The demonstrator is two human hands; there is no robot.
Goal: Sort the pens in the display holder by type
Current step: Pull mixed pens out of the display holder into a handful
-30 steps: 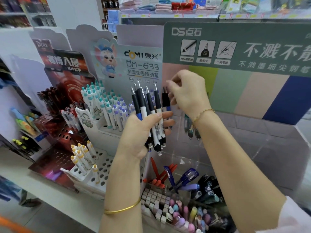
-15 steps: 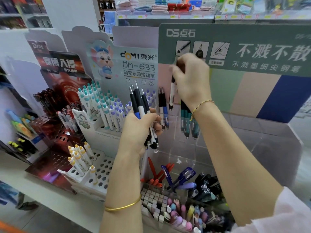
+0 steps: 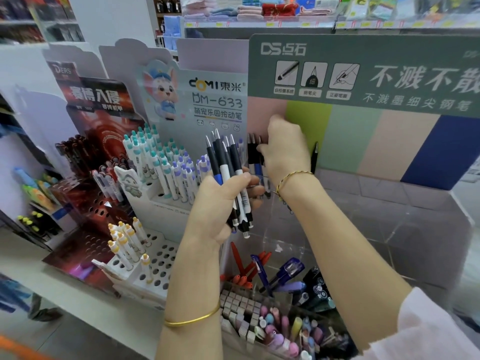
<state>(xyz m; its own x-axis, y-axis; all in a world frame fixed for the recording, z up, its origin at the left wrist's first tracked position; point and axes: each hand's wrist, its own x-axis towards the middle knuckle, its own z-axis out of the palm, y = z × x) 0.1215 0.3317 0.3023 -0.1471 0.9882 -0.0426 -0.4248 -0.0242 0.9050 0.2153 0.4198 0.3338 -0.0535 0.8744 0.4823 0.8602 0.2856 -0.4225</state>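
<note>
My left hand (image 3: 220,203) grips a bundle of black, white and blue click pens (image 3: 228,178), tips pointing down, in front of the clear acrylic display holder (image 3: 363,229). My right hand (image 3: 284,152) reaches into the holder's upper left corner. Its curled fingers pinch the top of one pen in a short row of black-and-blue pens (image 3: 253,157) standing there. A single dark pen (image 3: 315,157) stands just right of that hand. My right wrist hides the pens behind it.
A white display (image 3: 161,198) to the left carries teal-capped and purple-capped pens; lower down stand yellow-capped pens (image 3: 124,242). A red display (image 3: 85,193) is further left. Below my arms are red pens (image 3: 241,266), blue pens (image 3: 285,271), erasers (image 3: 239,307) and pastel markers (image 3: 280,333).
My right hand lifted a pen up in front of the green sign, then came down and left to the row of black pens. The bundle in my left hand looks the same.
</note>
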